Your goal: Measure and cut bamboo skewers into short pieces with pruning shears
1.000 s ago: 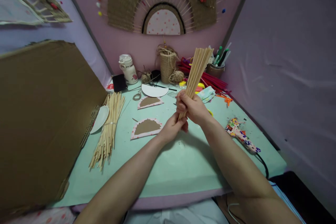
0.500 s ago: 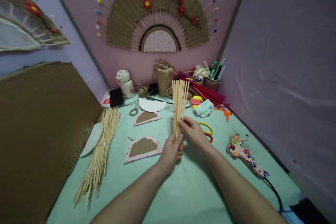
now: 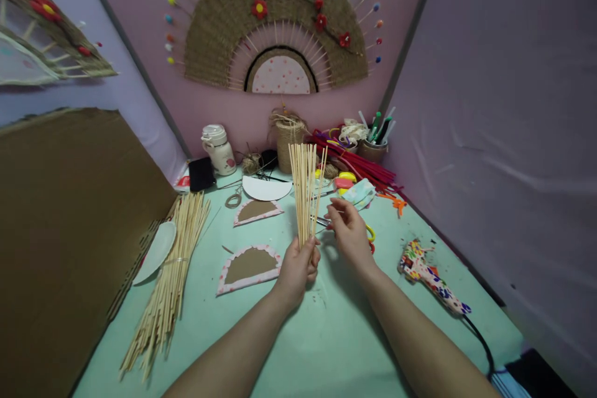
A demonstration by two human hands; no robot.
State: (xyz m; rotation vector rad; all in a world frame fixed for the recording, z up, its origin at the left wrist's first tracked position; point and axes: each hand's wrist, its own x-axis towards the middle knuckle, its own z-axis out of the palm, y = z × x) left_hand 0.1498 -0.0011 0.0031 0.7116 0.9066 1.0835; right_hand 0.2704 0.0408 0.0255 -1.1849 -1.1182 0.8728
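My left hand (image 3: 298, 266) is closed around the lower end of a bundle of thin wooden sticks (image 3: 304, 189), held upright above the table. The sticks fan apart slightly at the top, and one on the right leans away from the others. My right hand (image 3: 349, 233) hovers just right of the bundle, apart from it, with its fingers bent and loosely parted; I see no stick in it. Behind that hand lie scissors (image 3: 370, 234) with yellow and red handles, partly hidden. Left of my hands lie two half-round cardboard pieces (image 3: 252, 265) (image 3: 257, 210) edged with patterned cloth.
A larger tied bundle of sticks (image 3: 180, 261) lies on the left beside a cardboard sheet (image 3: 69, 230). A patterned glue gun (image 3: 431, 277) with a cord rests at right. Twine (image 3: 290, 144), a white bottle (image 3: 219, 150) and red pipe cleaners (image 3: 361, 161) stand or lie at the back.
My right hand has let go of the sticks and moved a little to the right. The bundle in my left hand has shifted slightly left and its sticks spread more.
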